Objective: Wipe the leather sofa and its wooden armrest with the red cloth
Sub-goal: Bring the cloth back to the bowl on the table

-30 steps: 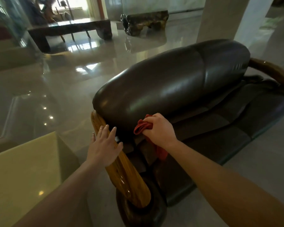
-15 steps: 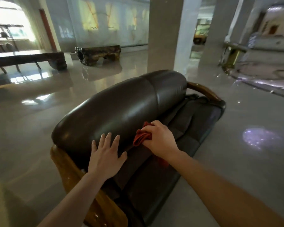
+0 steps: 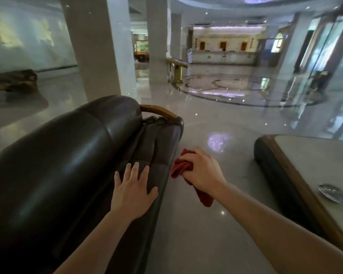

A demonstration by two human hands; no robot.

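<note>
The dark brown leather sofa [image 3: 71, 165] stretches away from me on the left, its rounded backrest glossy. At its far end curves a wooden armrest [image 3: 160, 112]. My left hand [image 3: 134, 191] lies flat, fingers spread, on the seat cushion near its front edge. My right hand [image 3: 201, 171] grips the bunched red cloth [image 3: 181, 168] just off the seat's front edge, above the floor; one end of the cloth hangs below my wrist. The near armrest is out of view.
A low table [image 3: 297, 194] with a wooden rim and pale top stands at the right, with a glass ashtray [image 3: 334, 193] on it. Polished marble floor [image 3: 216, 224] runs between sofa and table. White pillars [image 3: 95, 48] rise behind the sofa.
My view has swung right along the sofa. My right hand with the cloth slid from the backrest base across the seat to its front edge. My left hand left the near armrest for the seat.
</note>
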